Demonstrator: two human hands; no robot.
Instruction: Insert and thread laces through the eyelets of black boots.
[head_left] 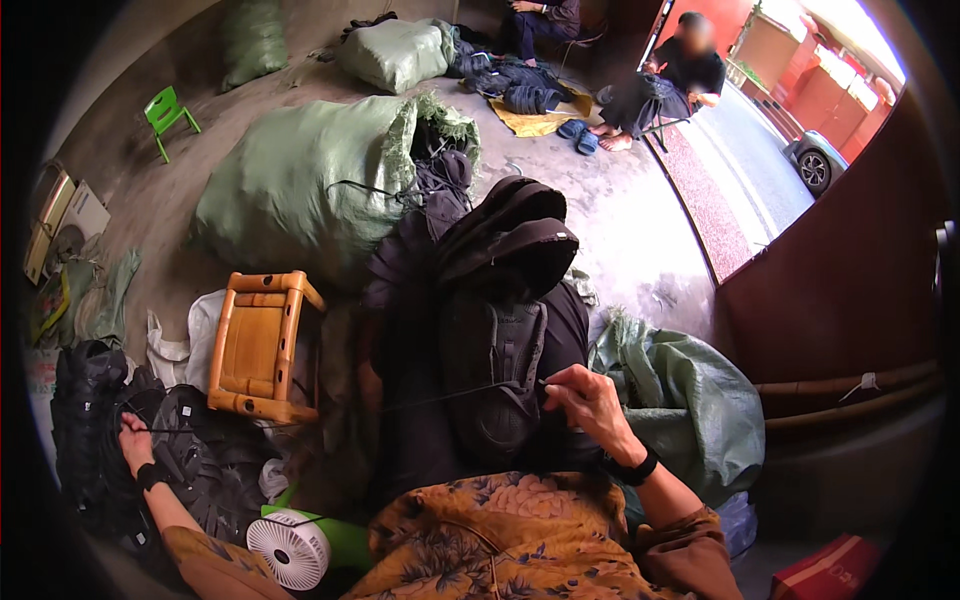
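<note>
The black backpack (492, 350) lies just left of the nearer right hand (588, 402), long axis running forward; that hand pinches a taut dark cord (440, 398), which the left hand (137, 446), well apart, apparently grips too.

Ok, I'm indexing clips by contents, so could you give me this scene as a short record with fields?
Right hand: beside the black backpack, pinching a thin dark cord
Left hand: by the pile of black bags; the cord appears to reach it
Left side: wooden stool, white fan
Right side: slumped green sack
Beyond: full green sacks, green chair, two seated people
</note>
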